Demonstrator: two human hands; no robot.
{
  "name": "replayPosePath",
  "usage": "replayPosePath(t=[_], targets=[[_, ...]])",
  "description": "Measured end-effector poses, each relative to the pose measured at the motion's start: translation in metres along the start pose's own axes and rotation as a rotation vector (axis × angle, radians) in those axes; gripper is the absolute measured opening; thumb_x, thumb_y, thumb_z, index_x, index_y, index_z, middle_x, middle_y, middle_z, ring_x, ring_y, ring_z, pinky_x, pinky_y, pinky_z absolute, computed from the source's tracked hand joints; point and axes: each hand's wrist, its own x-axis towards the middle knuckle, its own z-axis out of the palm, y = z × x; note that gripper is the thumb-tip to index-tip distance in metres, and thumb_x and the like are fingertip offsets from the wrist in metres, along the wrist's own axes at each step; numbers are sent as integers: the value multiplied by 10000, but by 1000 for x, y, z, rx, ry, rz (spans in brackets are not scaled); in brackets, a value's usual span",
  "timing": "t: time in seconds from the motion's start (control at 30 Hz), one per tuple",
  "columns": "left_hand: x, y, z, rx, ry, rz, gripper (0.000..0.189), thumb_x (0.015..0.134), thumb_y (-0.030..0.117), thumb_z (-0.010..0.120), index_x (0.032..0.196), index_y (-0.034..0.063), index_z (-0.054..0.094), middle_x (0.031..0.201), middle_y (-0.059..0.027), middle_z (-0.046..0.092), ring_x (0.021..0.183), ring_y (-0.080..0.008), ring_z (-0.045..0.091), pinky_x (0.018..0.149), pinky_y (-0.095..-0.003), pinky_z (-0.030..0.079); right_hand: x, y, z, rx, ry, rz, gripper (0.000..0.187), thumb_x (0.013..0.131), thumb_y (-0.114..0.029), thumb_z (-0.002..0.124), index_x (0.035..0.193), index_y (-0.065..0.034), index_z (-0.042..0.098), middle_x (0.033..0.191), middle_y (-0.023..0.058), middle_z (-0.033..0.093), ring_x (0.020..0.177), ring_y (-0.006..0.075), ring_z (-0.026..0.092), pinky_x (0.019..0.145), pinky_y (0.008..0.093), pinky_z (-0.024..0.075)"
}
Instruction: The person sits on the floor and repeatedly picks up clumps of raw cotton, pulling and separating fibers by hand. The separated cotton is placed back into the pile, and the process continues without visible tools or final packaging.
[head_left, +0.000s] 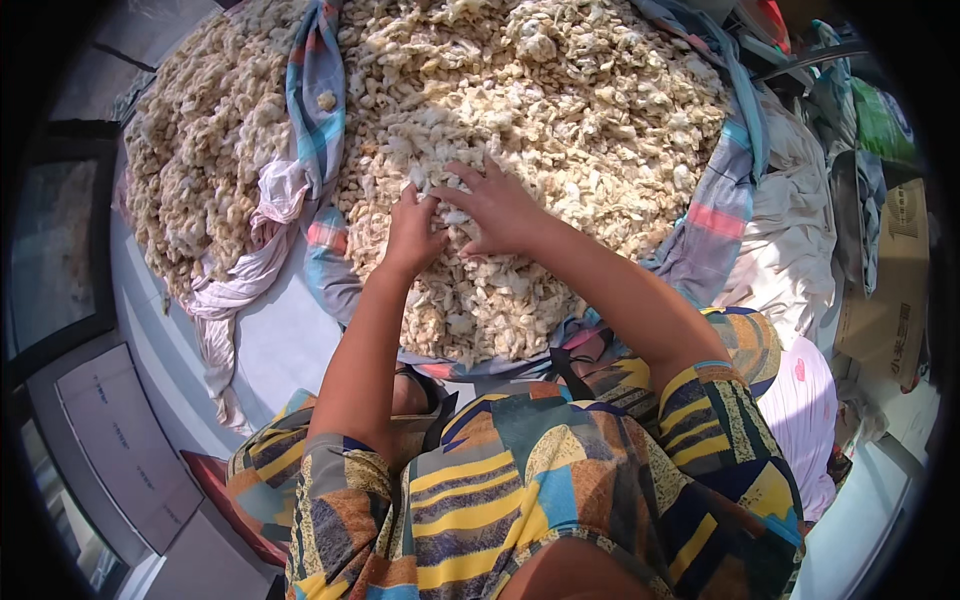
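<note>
A large heap of off-white, tufted, fibrous pieces that look like raw cotton or cocoons (600, 150) lies before me on a striped cloth (720, 217) with blue, grey and pink bands. On the near middle of the heap rests my left hand (416, 232), its fingers bent and spread over the tufts. Just right of it is my right hand (499, 210), fingers apart, its index fingertip close to my left hand. Pale tufts lie between the two hands. Whether either hand pinches a small piece is hard to tell.
Another heap of similar tufts (210, 150) lies at the left on a pale pink cloth (247, 277). White fabric (787, 225), a cardboard box (885, 292) and a green bag (881, 124) are at the right. A flat panel (127, 450) stands at the lower left.
</note>
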Motion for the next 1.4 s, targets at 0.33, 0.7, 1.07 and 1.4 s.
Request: replayPosePath(t=[0.33,0.7,1.07,1.4], targets=[[-33,33,21,-84,172,-24,554,665,-75,595,1192,96,593,1301,-258,443,1123,-452,508,952,-432,454,-73,23,28,190,-2,360,927,610,-292,831,1413,-162,385,1467,224,286,1263,477,369,1045,490,373],[-43,118,-74,-1038,-23,-60,681,790,19,687,1395,79,381,1247,-158,535,1059,-220,588,847,-309,510,-86,-11,-32,934,333,328,891,669,-361,821,1354,0,382,1261,191,522,1170,282,530,988,357,429],[-59,50,30,-716,80,-253,529,792,-67,649,1286,-20,464,947,-119,651,688,-159,641,576,-266,526,-92,-10,37,255,239,360,798,714,-189,778,1409,-170,386,1483,239,254,1273,454,389,1035,467,396],[-53,88,-50,-737,120,-102,570,861,66,616,1388,43,398,1091,-136,617,893,-208,639,704,-303,541,-90,-19,-34,807,331,464,394,789,-52,630,1173,-26,542,1139,173,586,1036,328,577,897,384,452]])
